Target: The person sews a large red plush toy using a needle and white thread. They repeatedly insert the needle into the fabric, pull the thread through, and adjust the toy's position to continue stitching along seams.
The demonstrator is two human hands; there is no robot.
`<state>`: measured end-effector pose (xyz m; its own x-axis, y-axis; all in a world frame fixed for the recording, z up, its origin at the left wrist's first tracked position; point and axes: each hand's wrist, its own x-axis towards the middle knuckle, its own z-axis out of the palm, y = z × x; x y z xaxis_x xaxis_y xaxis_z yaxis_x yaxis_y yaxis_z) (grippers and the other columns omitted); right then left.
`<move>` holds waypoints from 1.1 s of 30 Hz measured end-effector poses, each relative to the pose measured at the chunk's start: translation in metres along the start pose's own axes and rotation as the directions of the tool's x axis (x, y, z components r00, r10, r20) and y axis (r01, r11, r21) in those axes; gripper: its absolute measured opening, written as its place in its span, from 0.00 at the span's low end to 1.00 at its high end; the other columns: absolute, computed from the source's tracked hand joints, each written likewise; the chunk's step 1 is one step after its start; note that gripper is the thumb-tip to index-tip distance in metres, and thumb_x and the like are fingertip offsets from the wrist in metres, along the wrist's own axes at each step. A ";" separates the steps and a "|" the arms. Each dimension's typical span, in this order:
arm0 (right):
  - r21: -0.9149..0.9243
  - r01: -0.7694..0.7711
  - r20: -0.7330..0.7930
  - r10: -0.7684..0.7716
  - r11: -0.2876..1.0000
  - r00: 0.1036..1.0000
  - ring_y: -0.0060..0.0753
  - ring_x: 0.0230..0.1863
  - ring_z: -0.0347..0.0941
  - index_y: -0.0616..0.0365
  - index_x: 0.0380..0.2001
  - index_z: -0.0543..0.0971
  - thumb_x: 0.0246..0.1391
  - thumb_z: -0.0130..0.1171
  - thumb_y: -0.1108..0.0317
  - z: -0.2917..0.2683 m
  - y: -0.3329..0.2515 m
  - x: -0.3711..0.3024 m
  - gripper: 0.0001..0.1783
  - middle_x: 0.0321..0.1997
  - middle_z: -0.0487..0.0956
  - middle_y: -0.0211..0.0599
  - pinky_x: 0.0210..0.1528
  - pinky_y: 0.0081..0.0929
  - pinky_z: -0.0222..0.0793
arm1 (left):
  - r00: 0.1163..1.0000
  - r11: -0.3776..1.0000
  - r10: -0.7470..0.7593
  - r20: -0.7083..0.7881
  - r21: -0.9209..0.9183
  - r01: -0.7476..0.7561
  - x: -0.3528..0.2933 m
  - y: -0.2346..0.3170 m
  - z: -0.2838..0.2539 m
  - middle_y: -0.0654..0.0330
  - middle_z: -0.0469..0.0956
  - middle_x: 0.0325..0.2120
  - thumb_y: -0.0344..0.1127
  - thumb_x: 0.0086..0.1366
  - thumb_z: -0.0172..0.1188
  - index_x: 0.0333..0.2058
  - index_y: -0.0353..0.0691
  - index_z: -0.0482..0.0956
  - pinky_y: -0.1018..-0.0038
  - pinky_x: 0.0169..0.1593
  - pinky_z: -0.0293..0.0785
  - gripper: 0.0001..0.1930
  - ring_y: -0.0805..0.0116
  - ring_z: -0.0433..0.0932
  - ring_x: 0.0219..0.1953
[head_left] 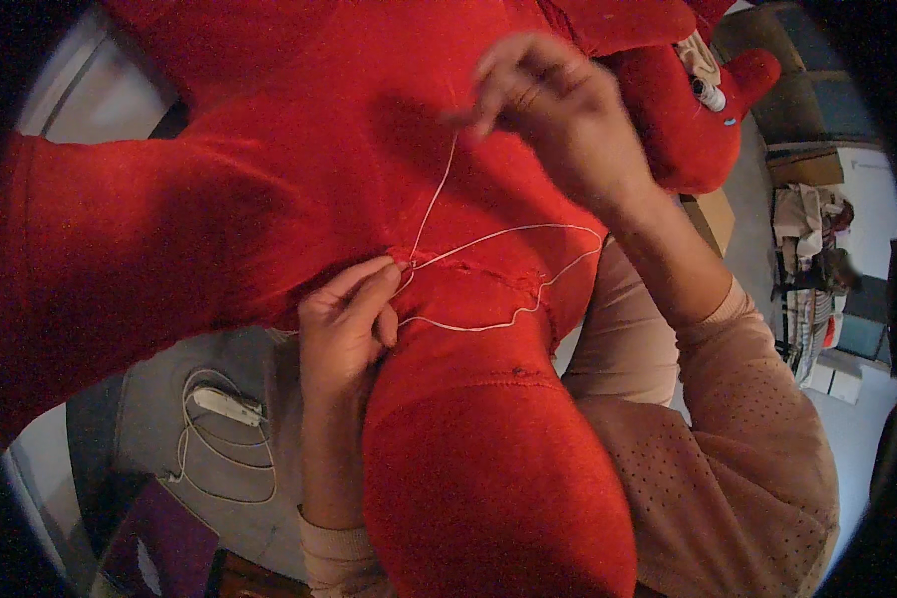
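Note:
A large red stuffed fabric figure lies across my lap, its rounded limb reaching toward me. Along the base of that limb runs a rough seam. My left hand pinches the red fabric at the seam's left end, where the white thread comes out. Raised above the seam, my right hand is blurred, thumb and forefinger together. One stretch of thread rises taut from the seam to those fingertips; whether they hold a needle I cannot make out. The rest of the thread loops loosely over the limb.
A white spool rests on a red part at the upper right. On the floor at lower left lies a white power strip with a coiled cable, near a purple item. A cardboard box and piled cloth stand to the right.

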<state>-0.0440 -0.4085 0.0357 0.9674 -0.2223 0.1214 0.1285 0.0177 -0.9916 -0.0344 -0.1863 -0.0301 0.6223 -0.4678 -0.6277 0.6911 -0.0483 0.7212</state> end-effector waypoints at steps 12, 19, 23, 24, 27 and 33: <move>-0.701 0.574 0.614 -0.050 0.423 0.788 0.45 0.27 0.71 0.55 0.33 0.77 0.30 0.60 0.77 0.013 0.027 -0.036 0.19 0.26 0.70 0.38 0.25 0.38 0.66 | 0.997 0.997 0.074 0.011 0.016 -0.074 0.002 -0.007 -0.007 0.68 0.69 0.10 0.32 0.60 0.61 0.39 0.33 0.80 0.83 0.14 0.47 0.10 0.84 0.58 0.10; -0.713 0.581 0.601 -0.084 0.392 0.795 0.44 0.27 0.71 0.55 0.33 0.78 0.31 0.59 0.76 0.010 0.029 -0.036 0.18 0.25 0.70 0.36 0.24 0.38 0.66 | 1.000 0.999 0.028 0.012 -0.024 -0.028 0.001 -0.004 -0.006 0.68 0.69 0.11 0.31 0.60 0.61 0.39 0.34 0.80 0.84 0.15 0.46 0.10 0.85 0.57 0.10; -0.700 0.581 0.599 -0.100 0.414 0.794 0.45 0.28 0.71 0.55 0.33 0.77 0.31 0.58 0.76 0.011 0.029 -0.035 0.18 0.25 0.70 0.37 0.26 0.38 0.67 | 0.999 0.999 0.050 0.017 0.007 -0.051 0.001 -0.004 -0.007 0.68 0.69 0.11 0.31 0.61 0.61 0.39 0.34 0.80 0.84 0.15 0.46 0.09 0.85 0.57 0.10; -0.708 0.582 0.606 -0.078 0.400 0.792 0.45 0.29 0.72 0.54 0.32 0.77 0.32 0.59 0.74 0.011 0.029 -0.035 0.16 0.26 0.70 0.37 0.25 0.40 0.68 | 0.998 0.998 0.057 0.022 0.011 -0.057 0.001 -0.004 -0.006 0.68 0.69 0.11 0.31 0.61 0.61 0.39 0.34 0.80 0.84 0.15 0.46 0.09 0.85 0.57 0.10; -0.718 0.591 0.625 -0.032 0.368 0.780 0.45 0.32 0.73 0.52 0.30 0.75 0.35 0.59 0.69 0.009 0.029 -0.033 0.13 0.28 0.70 0.37 0.25 0.43 0.69 | 0.999 0.999 0.049 0.012 0.011 -0.050 0.000 -0.004 -0.006 0.68 0.69 0.11 0.31 0.61 0.60 0.38 0.34 0.80 0.84 0.15 0.47 0.09 0.85 0.57 0.10; -0.697 0.616 0.651 -0.038 0.367 0.758 0.46 0.32 0.72 0.54 0.30 0.75 0.34 0.58 0.70 0.009 0.027 -0.031 0.13 0.27 0.70 0.37 0.26 0.42 0.68 | 0.999 0.999 0.043 0.027 -0.025 -0.042 0.001 -0.005 -0.008 0.67 0.69 0.11 0.31 0.61 0.60 0.38 0.34 0.80 0.84 0.15 0.47 0.09 0.85 0.58 0.10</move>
<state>-0.0686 -0.3925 0.0055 0.8707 0.4653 0.1592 0.4914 -0.8095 -0.3214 -0.0347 -0.1796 -0.0365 0.6412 -0.4931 -0.5880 0.6731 -0.0065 0.7395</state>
